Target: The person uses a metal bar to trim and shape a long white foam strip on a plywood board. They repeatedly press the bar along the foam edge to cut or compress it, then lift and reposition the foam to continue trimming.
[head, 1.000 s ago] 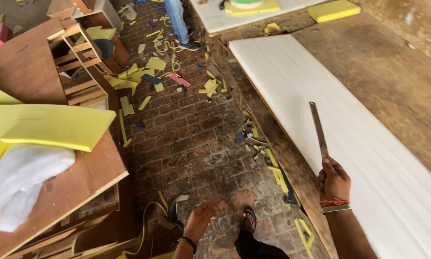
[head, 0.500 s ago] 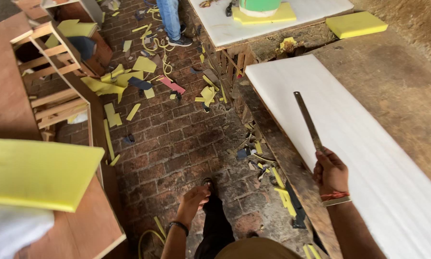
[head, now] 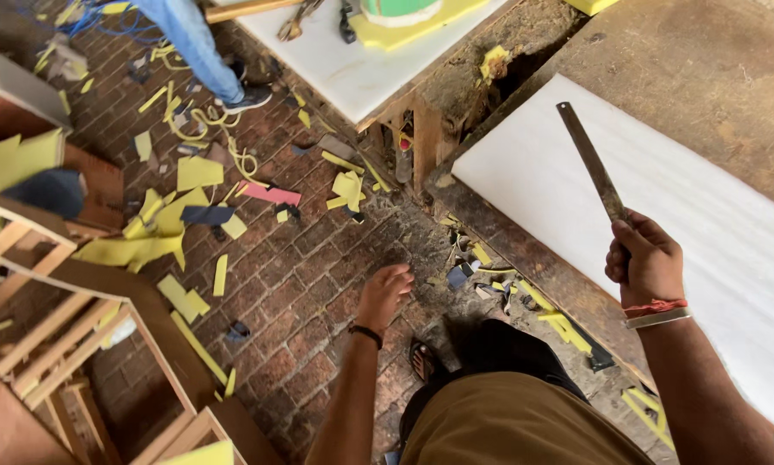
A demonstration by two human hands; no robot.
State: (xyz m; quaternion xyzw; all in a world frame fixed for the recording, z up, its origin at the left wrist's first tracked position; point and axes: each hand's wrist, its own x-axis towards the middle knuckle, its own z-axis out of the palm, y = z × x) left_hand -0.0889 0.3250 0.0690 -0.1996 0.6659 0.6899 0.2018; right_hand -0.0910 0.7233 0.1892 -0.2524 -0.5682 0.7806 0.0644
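Observation:
My right hand (head: 648, 260) grips the lower end of a long flat metal ruler (head: 591, 160), which points up and away over a large white sheet (head: 662, 215) lying on a worn wooden workbench (head: 705, 77). My left hand (head: 383, 295) hangs free over the brick floor (head: 309, 258), fingers loosely apart and holding nothing; a dark band is on its wrist. My right wrist wears a red thread and a metal bangle.
Yellow foam scraps (head: 189, 176) litter the floor. Wooden frames (head: 68, 319) stand at the left. Another person's leg in jeans (head: 193, 43) stands by a second white-topped table (head: 361, 60) with tools and a green-and-yellow object (head: 400, 10).
The view has swung right and forward; the yellow foam sheets on the left table left the frame. My left hand has risen higher over the floor. My right hand still holds the ruler.

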